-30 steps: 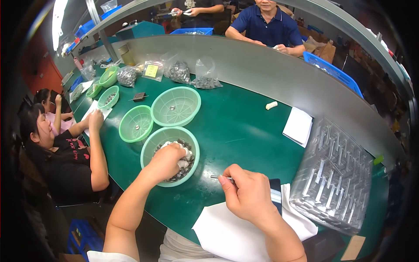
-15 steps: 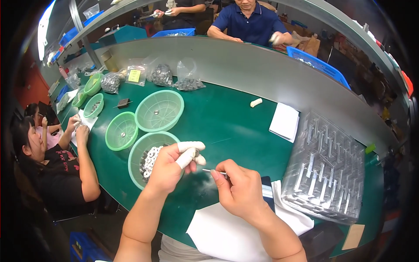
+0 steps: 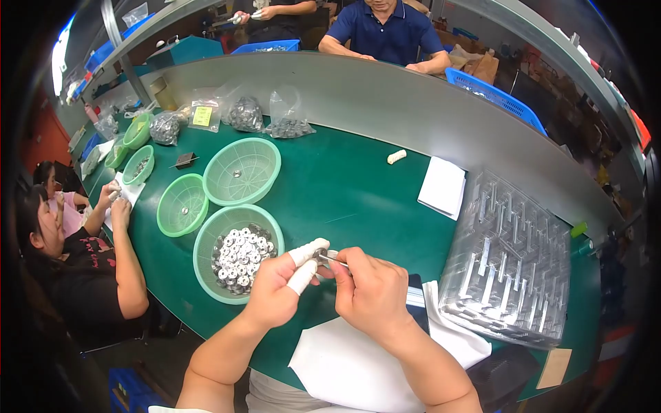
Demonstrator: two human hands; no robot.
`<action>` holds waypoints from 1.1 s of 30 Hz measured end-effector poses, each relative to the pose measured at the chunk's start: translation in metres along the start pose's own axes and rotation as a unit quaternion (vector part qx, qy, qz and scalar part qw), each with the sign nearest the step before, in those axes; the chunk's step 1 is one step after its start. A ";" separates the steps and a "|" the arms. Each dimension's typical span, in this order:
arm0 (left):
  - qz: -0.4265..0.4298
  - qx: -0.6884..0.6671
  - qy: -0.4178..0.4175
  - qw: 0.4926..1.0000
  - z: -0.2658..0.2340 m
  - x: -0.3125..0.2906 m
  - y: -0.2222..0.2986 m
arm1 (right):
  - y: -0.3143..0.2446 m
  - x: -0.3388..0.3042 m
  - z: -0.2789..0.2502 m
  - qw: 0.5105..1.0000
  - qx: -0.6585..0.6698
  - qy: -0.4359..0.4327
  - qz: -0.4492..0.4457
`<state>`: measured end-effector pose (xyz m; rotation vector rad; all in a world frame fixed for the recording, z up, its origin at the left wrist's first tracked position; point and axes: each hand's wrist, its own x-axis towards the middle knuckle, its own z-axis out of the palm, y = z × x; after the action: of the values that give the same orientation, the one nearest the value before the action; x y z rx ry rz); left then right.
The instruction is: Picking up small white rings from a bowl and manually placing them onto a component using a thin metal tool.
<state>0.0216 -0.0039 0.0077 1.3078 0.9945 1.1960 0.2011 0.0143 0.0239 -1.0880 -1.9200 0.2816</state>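
Observation:
My left hand [image 3: 275, 289], with white finger cots on its thumb and forefinger, pinches a small dark metal part [image 3: 319, 254]; fingers partly hide its shape. In my right hand [image 3: 375, 292] is a thin metal rod-like tool [image 3: 334, 260], its tip touching or very near the part. Left of my left hand stands a green plastic basket [image 3: 200, 277] holding many small round silver metal parts [image 3: 241, 256]. A white cloth [image 3: 351, 365] lies under my right forearm, with a dark, striped flat item [image 3: 417, 303] beside it.
Two green baskets [image 3: 275, 180] [image 3: 164, 219], each with a small part, stand farther left. Clear plastic trays [image 3: 506, 265] are stacked at right, near folded white paper [image 3: 442, 187] and a loose finger cot [image 3: 396, 157]. Bagged parts [image 3: 246, 115] line the partition. Co-workers sit left and opposite.
My hands have come together, bringing the tool's tip to the part in my left hand. My left hand has shifted down, uncovering more of the parts basket. The view has shifted slightly.

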 end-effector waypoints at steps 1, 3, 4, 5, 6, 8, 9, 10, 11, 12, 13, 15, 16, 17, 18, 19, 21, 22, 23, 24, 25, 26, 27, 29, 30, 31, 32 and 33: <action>0.043 0.065 0.010 0.997 0.002 -0.002 -0.001 | -0.001 0.000 0.001 1.000 0.000 0.000 -0.001; 0.104 0.156 0.029 0.982 0.009 -0.004 -0.003 | -0.003 -0.001 0.003 0.999 -0.017 0.027 -0.023; 0.163 0.246 0.047 0.954 0.012 -0.005 -0.003 | -0.002 -0.002 0.004 0.999 -0.018 0.025 -0.022; 0.183 0.260 0.048 0.947 0.014 -0.004 -0.003 | 0.000 -0.002 0.006 0.999 -0.015 0.029 -0.019; 0.184 0.259 0.049 0.947 0.013 -0.003 -0.003 | 0.002 -0.002 0.007 0.999 -0.014 0.033 -0.017; 0.151 0.229 0.029 0.961 0.010 -0.004 -0.003 | 0.003 -0.002 0.007 0.999 -0.005 0.034 -0.016; 0.151 0.229 0.031 0.961 0.011 -0.004 -0.003 | 0.003 -0.002 0.007 0.999 0.004 0.035 -0.013; 0.151 0.234 0.038 0.960 0.011 -0.004 -0.003 | 0.003 -0.001 0.006 0.999 0.004 0.034 -0.014; 0.152 0.240 0.045 0.958 0.012 -0.004 -0.002 | 0.003 -0.001 0.003 0.999 0.041 0.018 0.011; 0.151 0.239 0.046 0.958 0.009 -0.003 -0.001 | 0.003 0.000 0.001 0.996 0.079 0.001 0.037; 0.157 0.243 0.032 0.957 0.003 -0.002 0.000 | 0.002 0.003 -0.006 0.996 0.079 0.000 0.037; 0.210 0.241 0.026 0.947 -0.002 0.004 -0.001 | 0.000 0.010 -0.020 0.953 0.243 -0.094 0.154; 0.210 0.240 0.027 0.947 -0.004 0.004 0.001 | 0.001 0.010 -0.021 0.953 0.243 -0.095 0.153; 0.219 0.257 0.015 0.941 -0.007 0.004 0.002 | 0.002 0.010 -0.022 0.944 0.257 -0.115 0.171; 0.228 0.273 0.002 0.934 -0.008 0.005 0.003 | 0.003 0.010 -0.022 0.935 0.270 -0.133 0.189; 0.229 0.272 0.001 0.935 -0.007 0.006 0.003 | 0.004 0.009 -0.022 0.935 0.269 -0.133 0.189; 0.225 0.279 -0.002 0.933 -0.006 0.007 0.004 | 0.005 0.008 -0.018 0.933 0.275 -0.134 0.192; 0.226 0.279 -0.003 0.933 -0.006 0.007 0.004 | 0.005 0.008 -0.018 0.933 0.275 -0.133 0.191; 0.227 0.284 -0.015 0.931 -0.007 0.007 0.004 | 0.005 0.008 -0.017 0.930 0.284 -0.139 0.187; 0.227 0.290 -0.027 0.929 -0.008 0.006 0.004 | 0.004 0.008 -0.016 0.927 0.294 -0.145 0.183; 0.227 0.291 -0.027 0.929 -0.007 0.005 0.002 | 0.003 0.008 -0.016 0.927 0.294 -0.145 0.182; 0.203 0.262 -0.013 0.944 -0.005 0.004 -0.003 | 0.001 0.008 -0.016 0.934 0.283 -0.135 0.173; 0.178 0.231 -0.001 0.956 -0.004 0.004 -0.006 | 0.000 0.008 -0.016 0.941 0.270 -0.123 0.165; 0.145 0.208 -0.021 0.967 -0.003 0.004 0.000 | 0.000 0.006 -0.012 0.950 0.253 -0.113 0.146; 0.112 0.184 -0.040 0.976 -0.003 0.004 0.002 | 0.000 0.005 -0.011 0.958 0.236 -0.103 0.128; 0.111 0.184 -0.040 0.976 -0.003 0.003 0.002 | 0.000 0.005 -0.010 0.957 0.237 -0.104 0.128; 0.091 0.175 -0.039 0.979 -0.002 0.002 0.001 | -0.001 0.005 -0.010 0.961 0.229 -0.103 0.119; 0.072 0.167 -0.039 0.983 -0.001 0.002 0.001 | -0.002 0.005 -0.010 0.964 0.221 -0.100 0.109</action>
<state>0.0204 -0.0013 0.0088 1.7025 1.0903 1.1055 0.2067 0.0153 0.0337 -0.9900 -1.7878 0.9283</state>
